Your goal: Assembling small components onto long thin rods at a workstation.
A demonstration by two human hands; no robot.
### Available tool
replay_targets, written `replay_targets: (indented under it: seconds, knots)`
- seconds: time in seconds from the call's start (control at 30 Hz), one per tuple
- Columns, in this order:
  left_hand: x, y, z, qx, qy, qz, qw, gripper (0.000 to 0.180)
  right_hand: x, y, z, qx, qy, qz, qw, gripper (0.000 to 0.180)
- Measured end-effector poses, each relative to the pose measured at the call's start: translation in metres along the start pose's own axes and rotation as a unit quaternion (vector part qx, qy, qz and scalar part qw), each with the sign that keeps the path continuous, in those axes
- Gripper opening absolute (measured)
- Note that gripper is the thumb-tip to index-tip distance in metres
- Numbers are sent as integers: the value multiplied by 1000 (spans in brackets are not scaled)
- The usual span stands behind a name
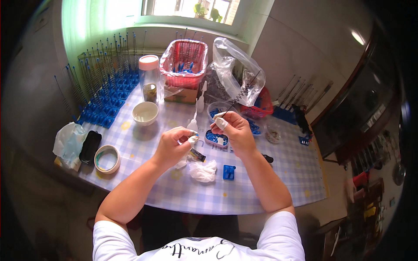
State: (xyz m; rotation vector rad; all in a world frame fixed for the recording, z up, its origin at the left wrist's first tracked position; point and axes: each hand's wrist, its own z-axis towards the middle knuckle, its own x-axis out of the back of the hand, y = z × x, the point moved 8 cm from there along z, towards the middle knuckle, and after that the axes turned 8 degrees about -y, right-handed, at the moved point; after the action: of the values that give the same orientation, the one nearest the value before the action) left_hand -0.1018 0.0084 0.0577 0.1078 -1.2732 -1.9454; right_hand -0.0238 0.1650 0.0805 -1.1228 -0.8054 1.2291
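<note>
Landmark: shallow oval tub of small blue pieces [217,146] on the blue-and-white checked tablecloth [244,198]. Left hand [170,145] is just left of the tub, thumb and forefinger pinched together on a tiny blue piece [197,135], mostly hidden. Right hand [238,132] is at the tub's right edge, fingers clamped on a thin dark metal rod with a spring-like coil [241,95]; rod slants up and away, beyond the tub and to its right. White wrapping on fingertips of both hands.

Nearer the person than the tub: square blue plastic block [228,172], crumpled white tissue [203,171], black-and-yellow tube [197,155]. Left of the tub, just beyond the left hand: white squeeze bottle with narrow nozzle [193,124]. Farther left: round white bowl [145,114], beige tape roll [107,159], black oblong case [90,148]. Far left and beyond: rows of blue plastic bases [96,116] with upright coiled rods. Beyond the tub, left: red plastic basket [183,78] with more coiled rods, tall clear bottle with pink lid [149,78]. Beyond, right: clear plastic bag [226,54]. Right: small round clear container [273,136], contents unclear.
</note>
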Motion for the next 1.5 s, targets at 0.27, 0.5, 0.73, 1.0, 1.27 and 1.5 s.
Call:
replay_targets:
  seconds: [0.27, 0.5, 0.73, 1.0, 1.27, 1.5]
  knots:
    - [-3, -5, 0, 2, 1, -26, 1000, 12, -15, -1, 5, 12, -24, -2, 1000, 11]
    - [-3, -4, 0, 13, 4, -19, 1000, 10, -20, 2, 3, 19, -14, -17, 1000, 10]
    - [-1, -3, -2, 8, 4, -17, 1000, 11, -25, 8, 4, 4, -13, -25, 1000, 11]
    - [-3, -1, 0, 13, -1, -12, 1000, 13, -23, 7, 2, 11, -12, -27, 999, 10]
    - [-2, 0, -1, 7, 1, -14, 1000, 14, -25, 3, 0, 5, -4, -59, 998, 10]
    - [-3, 0, 0, 8, 2, -9, 1000, 12, -27, -3, -3, 25, -11, -128, 991, 9]
